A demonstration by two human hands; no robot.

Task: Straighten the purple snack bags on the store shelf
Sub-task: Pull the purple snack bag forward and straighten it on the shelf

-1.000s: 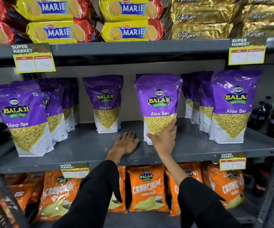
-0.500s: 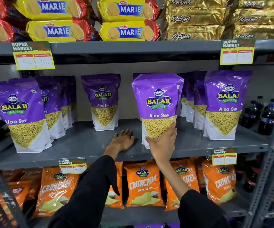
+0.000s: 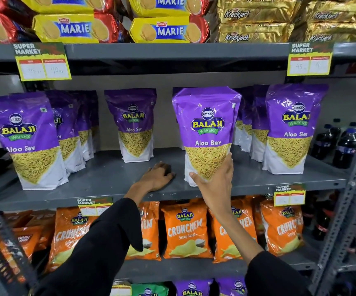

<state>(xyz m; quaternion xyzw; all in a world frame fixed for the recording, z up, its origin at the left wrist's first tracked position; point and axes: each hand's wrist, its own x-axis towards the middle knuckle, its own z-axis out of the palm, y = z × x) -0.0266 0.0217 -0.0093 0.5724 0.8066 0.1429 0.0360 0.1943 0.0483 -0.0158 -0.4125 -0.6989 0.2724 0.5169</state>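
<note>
A: Your right hand (image 3: 214,180) cups the lower front of the purple Aloo Sev bag (image 3: 207,133), thumb and fingers spread against it. It stands near the front edge of the grey shelf (image 3: 108,178), ahead of the bags behind.

B: And your left hand (image 3: 158,176)?

A: Flat on the shelf, gripping nothing, just beside that bag.

B: The risk?

A: The bag looks top-heavy. Push only at the base and it may tip forward off the shelf, or lean into the right-hand row (image 3: 288,129).
</note>
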